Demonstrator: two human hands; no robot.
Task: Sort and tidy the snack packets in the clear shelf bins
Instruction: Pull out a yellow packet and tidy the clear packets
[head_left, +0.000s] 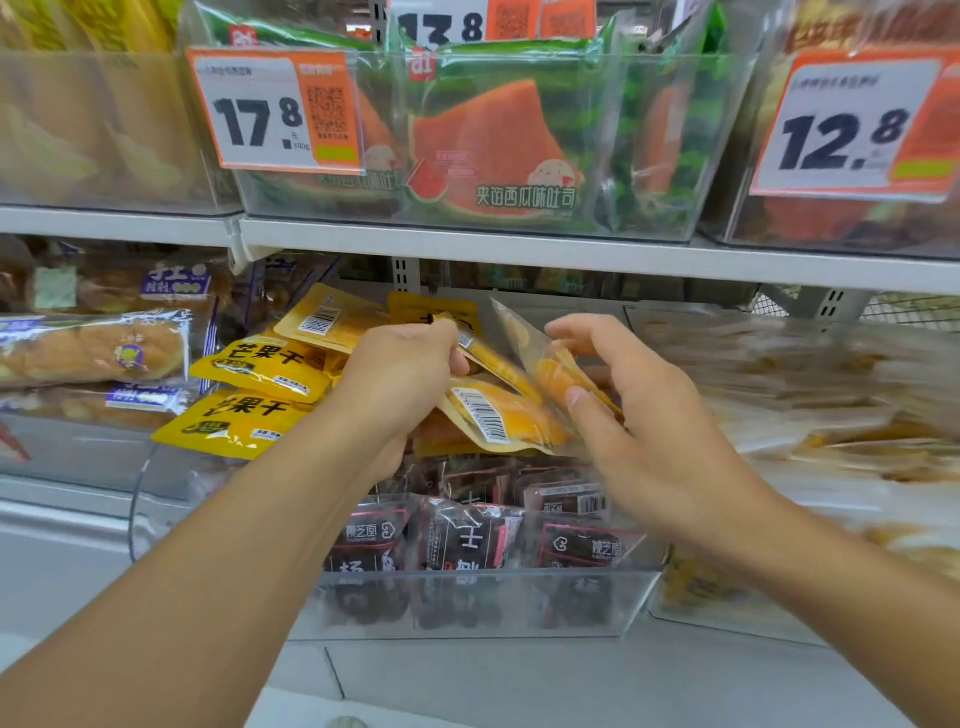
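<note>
Forearms reach up from the bottom edge toward the lower shelf. Nearest stands a clear bin (467, 603) with dark red-and-black snack packets (467, 540) upright in its front part. Above and behind them, in the same bin as far as can be told, lies a heap of yellow mango packets (260, 366), some face up with black lettering, some turned to show barcodes.

The left hand (400, 374) has its fingers curled round the top edge of a yellow packet (493, 358) that is tilted on edge over the heap. The right hand (639, 415) pinches a clear-backed packet (540, 358) of orange fruit pieces, thumb on the near face and fingers behind it; the two held packets sit just beside each other.

To the left, bread loaves in blue-printed wrappers (98, 348) fill a neighbouring bin; to the right a blurred bin (810, 384) holds pale wrapped items.

Farther up, past the white shelf edge (519, 249), the upper bins carry green watermelon-print toast bags (493, 145) and orange-bordered price cards reading 17.8 (265, 114) and 12.8 (852, 130).
</note>
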